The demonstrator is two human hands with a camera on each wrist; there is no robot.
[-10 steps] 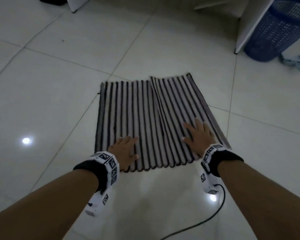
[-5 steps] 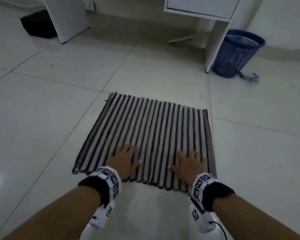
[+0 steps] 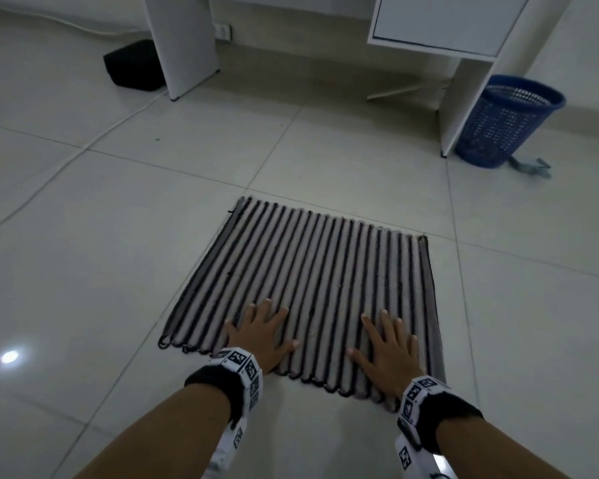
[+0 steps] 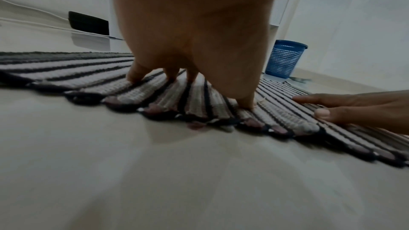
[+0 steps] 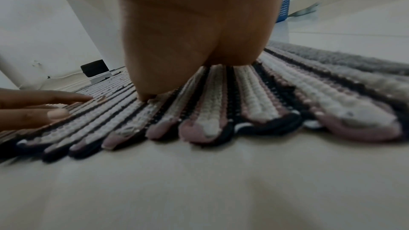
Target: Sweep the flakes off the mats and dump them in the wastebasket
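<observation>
A striped mat (image 3: 319, 271), black and pale pink, lies flat on the tiled floor. My left hand (image 3: 261, 335) rests palm-down on its near left part, fingers spread. My right hand (image 3: 388, 347) presses flat on the near right part, fingers straight. In the left wrist view the left fingers (image 4: 135, 74) touch the mat (image 4: 66, 71), with the right hand (image 4: 358, 107) at the right. In the right wrist view tiny dark flakes (image 5: 120, 86) speckle the mat (image 5: 254, 97) farther back. The blue mesh wastebasket (image 3: 505, 122) stands at the far right.
A white desk leg (image 3: 464, 105) stands just left of the wastebasket, another white panel (image 3: 180, 43) at the far left with a black box (image 3: 134, 65) beside it. A grey clip-like object (image 3: 529, 167) lies on the floor by the basket. A white cable (image 3: 66, 160) crosses the tiles.
The mat, creased and overlapping down its middle a second ago, now lies flat in one piece. Both hands stay on its near edge. The head view has lifted, showing desk and basket.
</observation>
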